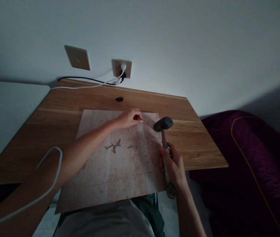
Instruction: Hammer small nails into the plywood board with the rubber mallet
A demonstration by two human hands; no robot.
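A pale rough board (120, 171) lies on a wooden desk (63, 108). My left hand (129, 118) reaches to the board's far edge, fingers pinched together on something too small to make out. My right hand (174, 166) grips the wooden handle of a hammer (164, 126), whose dark head hangs just right of my left hand, over the board's far right corner. Several loose nails (114, 146) lie on the board between my arms.
A white cable (43, 187) loops over my left forearm. Two wall plates are on the wall behind the desk, one with a white plug (123, 67); white and black cables trail along the desk's back edge. A dark purple cushion (248, 171) sits at the right.
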